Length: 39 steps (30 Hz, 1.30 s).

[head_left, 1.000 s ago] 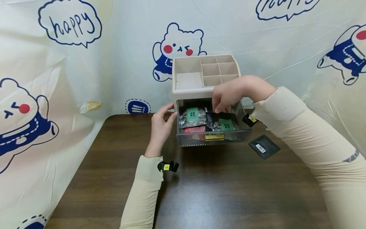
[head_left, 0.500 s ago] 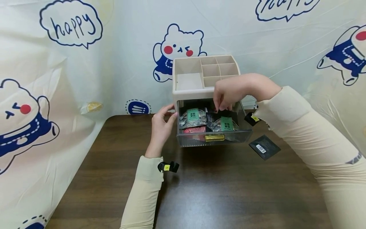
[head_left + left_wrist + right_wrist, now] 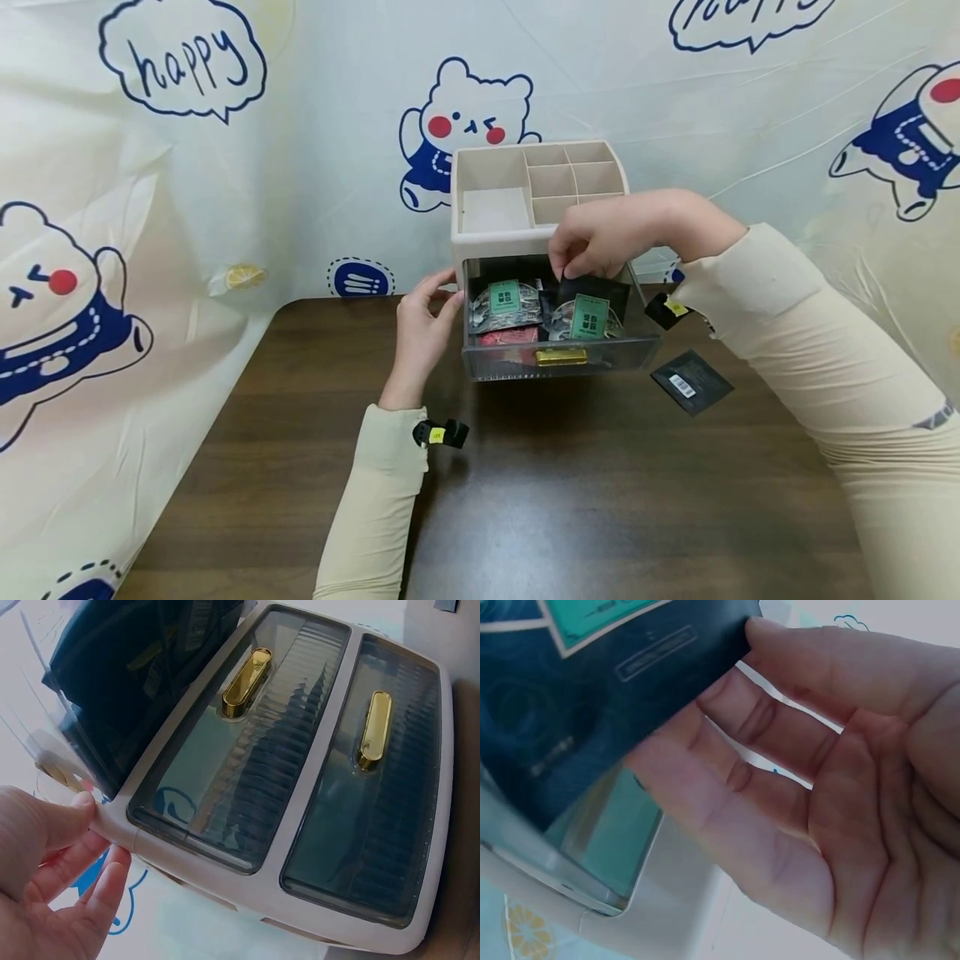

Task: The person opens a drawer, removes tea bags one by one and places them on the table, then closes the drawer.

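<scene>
One loose packet (image 3: 692, 382) is lying outside, right of the drawer (image 3: 630, 354); inside, your right hand (image 3: 611, 232) is pinching a second packet (image 3: 588, 310); third packet (image 3: 506, 307), red packet (image 3: 510, 337) are sitting untouched. Your left hand (image 3: 423, 333) is touching the cabinet (image 3: 498, 246).

A pale bear-print cloth (image 3: 330, 167) hangs behind a dark wood-grain table (image 3: 262, 467) with a soft sheen.
</scene>
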{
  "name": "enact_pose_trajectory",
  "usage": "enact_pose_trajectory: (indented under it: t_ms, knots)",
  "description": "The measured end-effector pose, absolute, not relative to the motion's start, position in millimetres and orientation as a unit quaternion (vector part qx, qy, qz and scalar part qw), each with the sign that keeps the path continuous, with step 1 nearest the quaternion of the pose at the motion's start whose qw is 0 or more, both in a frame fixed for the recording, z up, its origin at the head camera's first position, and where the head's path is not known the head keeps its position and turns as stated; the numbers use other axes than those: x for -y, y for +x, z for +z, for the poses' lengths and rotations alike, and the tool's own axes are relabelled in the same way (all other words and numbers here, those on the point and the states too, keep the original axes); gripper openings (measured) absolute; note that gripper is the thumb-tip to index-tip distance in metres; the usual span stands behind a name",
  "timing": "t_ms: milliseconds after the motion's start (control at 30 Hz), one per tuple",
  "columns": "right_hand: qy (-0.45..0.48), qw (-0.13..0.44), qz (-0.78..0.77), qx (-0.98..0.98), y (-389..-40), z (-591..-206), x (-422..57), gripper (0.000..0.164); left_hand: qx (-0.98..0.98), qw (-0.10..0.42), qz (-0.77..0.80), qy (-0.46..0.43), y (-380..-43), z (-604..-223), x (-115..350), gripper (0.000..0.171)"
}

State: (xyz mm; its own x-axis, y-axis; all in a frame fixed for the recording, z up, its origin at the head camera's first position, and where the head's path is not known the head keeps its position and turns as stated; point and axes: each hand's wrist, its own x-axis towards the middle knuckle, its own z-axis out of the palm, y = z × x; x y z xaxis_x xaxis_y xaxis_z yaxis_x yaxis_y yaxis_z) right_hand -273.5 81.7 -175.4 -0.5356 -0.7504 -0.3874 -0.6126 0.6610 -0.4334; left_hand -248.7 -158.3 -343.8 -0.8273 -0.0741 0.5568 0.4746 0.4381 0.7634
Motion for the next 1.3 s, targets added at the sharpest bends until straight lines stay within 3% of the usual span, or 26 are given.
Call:
enact_pose_trajectory:
  t_ms: [333, 933, 1300]
  knots:
    - [-0.422, 0.200, -0.153, -0.871, -270.4, -162.1, -93.6, 0.010, 0.806, 0.261, -0.516, -0.125, -249.3, -341.8, 160.6, 0.032]
    - [-0.283, 0.099, -0.301, -0.905, -277.5, -148.2, -175.0, 0.020, 0.806, 0.257, -0.518, -0.123, -249.3, -348.9, 161.1, 0.033]
    - [-0.167, 0.150, -0.346, -0.911, -299.3, -195.2, -240.6, 0.021, 0.808, 0.253, -0.517, -0.126, -247.8, -345.4, 161.7, 0.034]
